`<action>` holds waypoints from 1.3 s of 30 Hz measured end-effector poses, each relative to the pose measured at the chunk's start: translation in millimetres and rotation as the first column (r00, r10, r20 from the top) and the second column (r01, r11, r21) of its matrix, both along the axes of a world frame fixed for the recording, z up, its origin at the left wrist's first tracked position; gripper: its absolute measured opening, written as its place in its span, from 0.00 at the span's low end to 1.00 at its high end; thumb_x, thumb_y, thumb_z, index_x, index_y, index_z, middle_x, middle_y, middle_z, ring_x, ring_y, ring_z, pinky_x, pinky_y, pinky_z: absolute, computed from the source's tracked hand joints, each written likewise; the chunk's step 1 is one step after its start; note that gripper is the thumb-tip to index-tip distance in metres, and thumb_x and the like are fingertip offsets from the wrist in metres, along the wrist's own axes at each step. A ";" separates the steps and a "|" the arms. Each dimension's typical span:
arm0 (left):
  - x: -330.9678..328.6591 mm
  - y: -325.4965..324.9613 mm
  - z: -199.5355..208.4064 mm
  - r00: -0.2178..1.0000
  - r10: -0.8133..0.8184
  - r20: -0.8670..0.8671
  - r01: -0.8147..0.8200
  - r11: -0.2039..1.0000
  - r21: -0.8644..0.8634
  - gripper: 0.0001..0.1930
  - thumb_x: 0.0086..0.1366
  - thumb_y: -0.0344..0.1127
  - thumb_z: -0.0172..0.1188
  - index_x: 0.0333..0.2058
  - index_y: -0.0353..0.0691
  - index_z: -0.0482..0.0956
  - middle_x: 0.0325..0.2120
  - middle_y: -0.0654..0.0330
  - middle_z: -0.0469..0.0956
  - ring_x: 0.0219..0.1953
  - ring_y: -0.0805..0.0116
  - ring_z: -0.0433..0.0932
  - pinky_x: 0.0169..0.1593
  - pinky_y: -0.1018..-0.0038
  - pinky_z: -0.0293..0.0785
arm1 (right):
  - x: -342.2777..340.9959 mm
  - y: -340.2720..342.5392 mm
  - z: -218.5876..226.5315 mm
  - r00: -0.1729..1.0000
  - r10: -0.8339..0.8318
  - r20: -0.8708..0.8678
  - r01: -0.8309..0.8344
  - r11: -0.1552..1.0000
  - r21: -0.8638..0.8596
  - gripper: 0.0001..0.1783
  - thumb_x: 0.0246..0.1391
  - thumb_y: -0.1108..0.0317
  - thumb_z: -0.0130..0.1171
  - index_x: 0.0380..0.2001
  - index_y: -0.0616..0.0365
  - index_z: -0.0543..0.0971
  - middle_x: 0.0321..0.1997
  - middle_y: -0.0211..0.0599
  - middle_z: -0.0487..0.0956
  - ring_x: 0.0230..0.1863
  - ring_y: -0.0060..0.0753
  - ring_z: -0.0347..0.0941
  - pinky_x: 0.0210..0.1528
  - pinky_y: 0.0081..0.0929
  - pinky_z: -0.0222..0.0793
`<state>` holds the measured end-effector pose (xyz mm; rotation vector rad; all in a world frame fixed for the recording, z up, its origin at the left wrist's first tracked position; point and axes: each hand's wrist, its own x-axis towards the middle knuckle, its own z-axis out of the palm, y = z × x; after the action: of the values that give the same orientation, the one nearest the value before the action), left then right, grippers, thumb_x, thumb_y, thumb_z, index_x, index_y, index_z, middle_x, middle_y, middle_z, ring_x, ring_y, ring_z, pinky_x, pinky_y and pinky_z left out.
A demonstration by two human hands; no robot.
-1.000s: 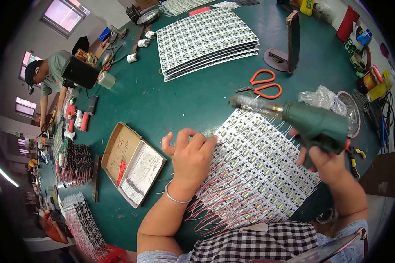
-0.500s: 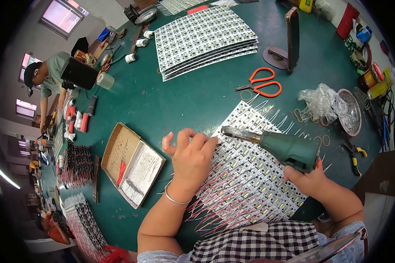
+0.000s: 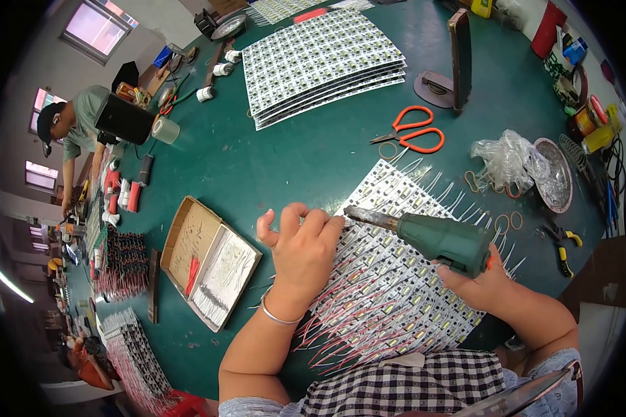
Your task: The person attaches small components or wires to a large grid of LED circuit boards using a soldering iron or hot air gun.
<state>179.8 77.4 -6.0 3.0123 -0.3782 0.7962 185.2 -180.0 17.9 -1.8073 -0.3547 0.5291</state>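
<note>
My right hand grips a green soldering gun. Its metal tip reaches left over a white circuit-board panel, close to my left fingertips. Thin white wires stand out along the panel's upper right edge, and red and white wires fringe its lower left. My left hand is at the panel's left edge, thumb and index finger pinched together; what lies between them is too small to make out. Left of that hand is a cardboard tray holding short red and white wires.
Orange-handled scissors lie beyond the panel, below a stack of similar panels. To the right are crumpled plastic, a metal dish and yellow-black pliers. Wired boards sit at left; another person works beyond.
The soldering gun and my right hand have shifted slightly left, bringing the tip nearer my left fingertips. My left hand has stayed nearly still.
</note>
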 end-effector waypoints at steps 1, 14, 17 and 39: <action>0.2 -0.4 0.3 1.000 0.001 -0.001 -0.001 1.000 0.000 0.06 0.47 0.31 0.55 0.25 0.52 0.78 0.21 0.72 0.68 0.35 0.72 0.68 0.52 0.57 0.46 | 0.5 -0.1 -2.9 0.998 0.025 0.063 -0.025 1.000 0.005 0.16 0.43 0.73 0.59 0.39 0.61 0.74 0.39 0.42 0.74 0.39 0.39 0.70 0.46 0.28 0.65; 0.4 -2.1 0.4 1.000 0.002 -0.001 -0.002 1.000 0.019 0.06 0.47 0.31 0.55 0.24 0.52 0.78 0.23 0.72 0.68 0.36 0.72 0.67 0.52 0.57 0.46 | 0.1 1.9 -10.5 0.953 0.077 0.293 -0.067 0.997 -0.044 0.18 0.45 0.75 0.58 0.43 0.62 0.71 0.38 0.32 0.76 0.38 0.21 0.71 0.44 0.21 0.66; -0.3 -2.2 1.5 1.000 0.002 0.001 -0.002 1.000 0.023 0.06 0.47 0.31 0.55 0.24 0.52 0.77 0.23 0.72 0.68 0.36 0.73 0.67 0.52 0.57 0.46 | -4.9 6.3 -11.2 0.986 -0.051 0.159 0.040 0.996 0.077 0.16 0.44 0.72 0.60 0.39 0.62 0.73 0.37 0.41 0.75 0.37 0.34 0.71 0.43 0.25 0.67; -1.7 -1.5 2.3 1.000 -0.006 -0.029 0.007 0.998 0.061 0.07 0.46 0.31 0.56 0.25 0.54 0.79 0.22 0.74 0.69 0.36 0.72 0.67 0.50 0.57 0.49 | -4.1 -6.2 -2.6 0.966 -0.119 -0.230 0.162 0.971 0.178 0.14 0.47 0.73 0.59 0.39 0.63 0.73 0.33 0.31 0.76 0.33 0.19 0.70 0.37 0.20 0.67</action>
<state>178.0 75.9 -3.7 3.0738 -0.4193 0.7531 181.1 -186.2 15.3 -1.5536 -0.1210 0.5657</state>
